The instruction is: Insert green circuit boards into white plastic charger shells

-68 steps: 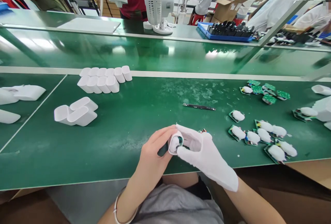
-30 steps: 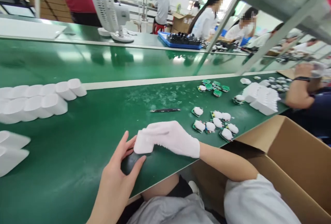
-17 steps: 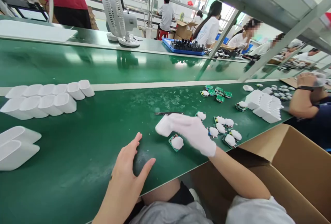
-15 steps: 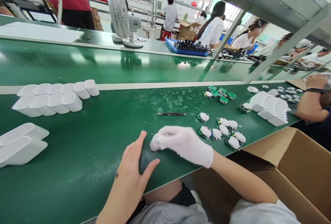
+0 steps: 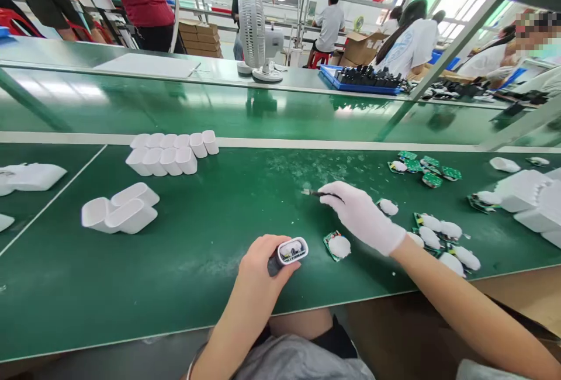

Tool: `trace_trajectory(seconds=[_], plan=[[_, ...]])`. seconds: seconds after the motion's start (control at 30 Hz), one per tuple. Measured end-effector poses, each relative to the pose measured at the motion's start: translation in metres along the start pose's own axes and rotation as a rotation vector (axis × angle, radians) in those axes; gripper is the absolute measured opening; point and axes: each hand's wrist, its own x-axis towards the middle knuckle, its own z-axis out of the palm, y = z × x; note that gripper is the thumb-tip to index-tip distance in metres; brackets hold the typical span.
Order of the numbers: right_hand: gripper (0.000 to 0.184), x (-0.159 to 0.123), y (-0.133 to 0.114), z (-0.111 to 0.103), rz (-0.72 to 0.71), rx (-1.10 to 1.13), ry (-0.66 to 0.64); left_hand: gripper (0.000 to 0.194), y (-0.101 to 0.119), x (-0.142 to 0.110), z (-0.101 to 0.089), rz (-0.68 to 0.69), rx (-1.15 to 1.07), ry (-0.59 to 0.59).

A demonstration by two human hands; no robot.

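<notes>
In my bare left hand (image 5: 263, 266) is a white oval plastic housing (image 5: 299, 242), its open end facing up toward me. Electronic parts show inside that opening, and my fingers hide part of its side. My right hand (image 5: 362, 213), in a white glove, is closed on slim black tweezers (image 5: 323, 194) just above the green table, their tip pointing left. Between my hands, nearer the right, lies a circuit board with a white pad (image 5: 339, 246). Several similar padded boards (image 5: 432, 237) are grouped beyond my right wrist.
White empty housings stand in rows (image 5: 170, 158) and in a smaller cluster (image 5: 120, 210) on the left. Green boards (image 5: 423, 166) lie at the right rear, beside stacked white housings (image 5: 528, 196). A fan (image 5: 254, 32) stands across the table. Other people work behind it.
My left hand, open before, now holds the housing upright. My right hand has left the table spot and taken hold of the tweezers that lay there. The camera view has turned left.
</notes>
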Motion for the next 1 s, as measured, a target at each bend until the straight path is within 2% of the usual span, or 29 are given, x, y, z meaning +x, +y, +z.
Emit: trace_trajectory(seconds=[0.1, 0.17, 0.33, 0.63, 0.77, 1.0], plan=[[0.022, -0.025, -0.027, -0.014, -0.221, -0.086, 0.025, 0.020, -0.003, 0.000, 0.002, 0.009, 0.015, 0.016], [0.021, -0.037, -0.038, -0.018, -0.291, -0.205, 0.038, 0.020, -0.005, -0.001, 0.003, 0.014, 0.027, 0.019], [0.020, -0.044, -0.041, -0.013, -0.279, -0.371, 0.072, 0.024, -0.007, -0.002, 0.002, 0.017, 0.047, 0.011], [0.023, -0.051, -0.043, -0.008, -0.287, -0.405, 0.101, 0.027, -0.009, -0.003, 0.002, 0.016, 0.047, 0.032], [0.017, -0.052, -0.044, -0.003, -0.287, -0.364, 0.148, 0.027, -0.007, -0.001, 0.002, -0.008, 0.049, 0.034], [0.018, -0.053, -0.044, -0.007, -0.237, -0.398, 0.137, 0.028, -0.003, 0.000, 0.002, -0.017, 0.041, 0.042]])
